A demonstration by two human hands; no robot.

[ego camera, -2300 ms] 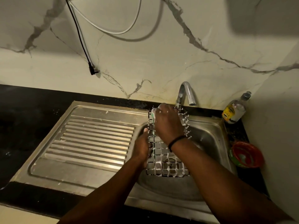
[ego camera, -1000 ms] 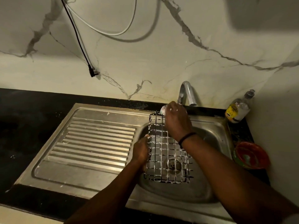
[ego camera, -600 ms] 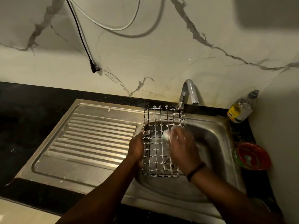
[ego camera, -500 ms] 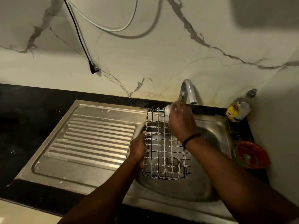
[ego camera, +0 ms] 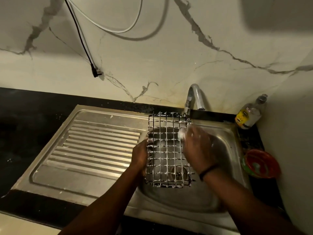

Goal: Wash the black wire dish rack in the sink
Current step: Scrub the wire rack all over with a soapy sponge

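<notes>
**What I can't make out at the sink**

My right hand (ego camera: pixel 198 148) is smeared by motion, so I can't tell how its fingers lie or what the pale, foamy thing (ego camera: pixel 181 134) at their tips is. My left hand (ego camera: pixel 139 156) covers the left edge of the rack (ego camera: pixel 166 150), with its fingertips out of sight behind the wires. The bottle (ego camera: pixel 249 114) label is too small to read. Both cables (ego camera: pixel 81 36) run off the top edge, and my forearms leave at the bottom.
</notes>
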